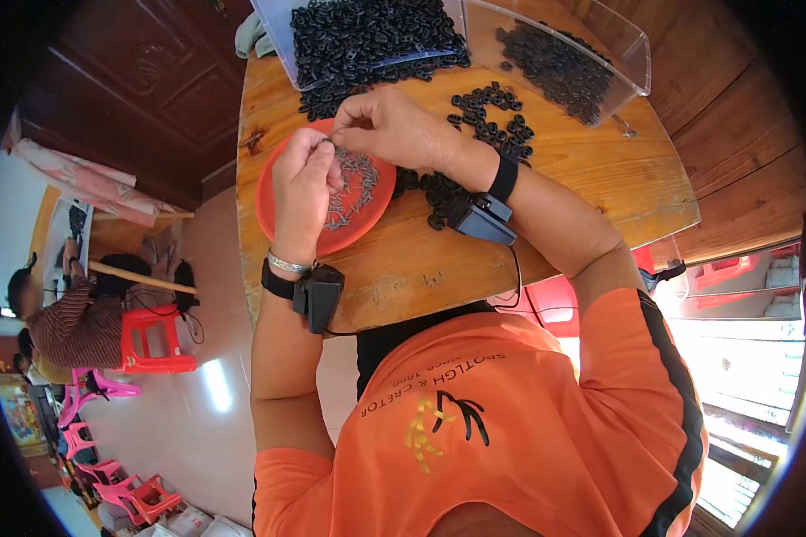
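Over a round red plastic bowl (273, 210) my two hands meet at the fingertips. My left hand (303, 183) is closed, its thumb pressed against curled fingers, with a bit of a small black part (329, 140) showing at the tips. From the right, my right hand (398, 130) reaches in with thumb and forefinger pinched at the same spot; whatever it grips is too small and hidden to name. Many small grey metal screws or pins (360, 183) lie in the bowl. Just right of it, small black oval parts (439, 192) are scattered on the wooden table (403, 282).
A clear bin (282, 54) heaped with black parts stands at the back, some spilled before it. Another clear bin (631, 76) sits at the back right. Black devices with cables are strapped to both wrists. At left, a person (72, 322) sits near a red stool (157, 340).
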Demonstrator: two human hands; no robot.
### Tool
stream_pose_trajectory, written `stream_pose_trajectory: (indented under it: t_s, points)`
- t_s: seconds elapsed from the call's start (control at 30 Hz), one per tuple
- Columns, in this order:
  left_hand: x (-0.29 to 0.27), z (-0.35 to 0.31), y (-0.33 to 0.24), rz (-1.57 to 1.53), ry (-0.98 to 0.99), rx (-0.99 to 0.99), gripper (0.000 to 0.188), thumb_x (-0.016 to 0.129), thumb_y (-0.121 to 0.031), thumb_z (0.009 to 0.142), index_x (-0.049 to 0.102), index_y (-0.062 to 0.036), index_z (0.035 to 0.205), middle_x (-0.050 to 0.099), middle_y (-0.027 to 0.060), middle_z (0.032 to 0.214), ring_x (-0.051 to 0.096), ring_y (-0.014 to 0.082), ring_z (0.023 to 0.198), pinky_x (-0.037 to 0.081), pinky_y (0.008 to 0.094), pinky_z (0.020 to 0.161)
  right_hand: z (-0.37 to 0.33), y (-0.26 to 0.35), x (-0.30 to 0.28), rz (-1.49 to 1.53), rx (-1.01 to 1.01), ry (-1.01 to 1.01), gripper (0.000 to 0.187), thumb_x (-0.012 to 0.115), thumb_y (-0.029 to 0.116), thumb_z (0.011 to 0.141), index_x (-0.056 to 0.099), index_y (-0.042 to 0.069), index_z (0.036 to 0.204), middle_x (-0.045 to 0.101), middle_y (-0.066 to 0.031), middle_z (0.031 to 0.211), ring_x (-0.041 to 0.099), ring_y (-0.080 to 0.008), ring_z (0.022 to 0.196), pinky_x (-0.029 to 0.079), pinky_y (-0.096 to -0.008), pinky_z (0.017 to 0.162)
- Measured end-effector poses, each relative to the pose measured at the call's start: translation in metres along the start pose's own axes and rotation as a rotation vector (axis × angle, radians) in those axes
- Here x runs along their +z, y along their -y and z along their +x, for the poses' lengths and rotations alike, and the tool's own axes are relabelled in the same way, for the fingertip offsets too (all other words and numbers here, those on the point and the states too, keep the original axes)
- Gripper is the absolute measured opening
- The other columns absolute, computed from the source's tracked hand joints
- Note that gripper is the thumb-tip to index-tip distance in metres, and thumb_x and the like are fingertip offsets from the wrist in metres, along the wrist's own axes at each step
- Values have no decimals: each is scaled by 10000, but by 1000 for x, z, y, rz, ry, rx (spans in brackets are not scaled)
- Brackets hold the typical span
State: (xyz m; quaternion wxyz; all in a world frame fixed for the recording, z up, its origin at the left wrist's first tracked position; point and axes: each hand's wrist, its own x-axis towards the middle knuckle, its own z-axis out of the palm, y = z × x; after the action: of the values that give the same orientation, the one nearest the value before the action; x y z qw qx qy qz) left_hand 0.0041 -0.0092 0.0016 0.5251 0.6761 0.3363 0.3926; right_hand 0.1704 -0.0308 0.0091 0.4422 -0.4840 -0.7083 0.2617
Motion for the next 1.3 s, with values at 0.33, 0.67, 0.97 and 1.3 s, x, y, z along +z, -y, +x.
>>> stream_pose_trajectory:
  t_s: [0.33,0.67,0.97,1.3]
  points:
    - [-14,4,-3,-41,-93,59,122,461,-129,898,525,-34,855,513,0,635,483,65,550,379,195,503,5,-8,15,50,-116,-9,169,623,168,817,642,7,863,643,-55,738,596,-129,662,477,-283,617]
    - [-30,8,-4,-152,-207,83,108,470,-124,891,528,-47,842,518,1,640,479,70,544,386,196,505,-14,-1,56,-643,-349,331,188,678,193,707,664,72,850,607,-97,857,585,-290,876,484,-414,715]
    - [-27,10,-2,-111,-212,53,111,472,-126,886,520,-44,827,510,0,624,472,72,528,381,199,492,-12,-11,55,-601,-294,323,116,632,135,727,642,66,820,619,-100,829,607,-295,826,489,-408,656]
    - [-27,9,-4,-78,-216,42,123,472,-142,885,524,-46,830,511,-2,626,477,72,532,382,202,493,-12,1,48,-379,-300,354,141,641,153,717,668,81,834,618,-108,815,611,-290,817,485,-412,677]
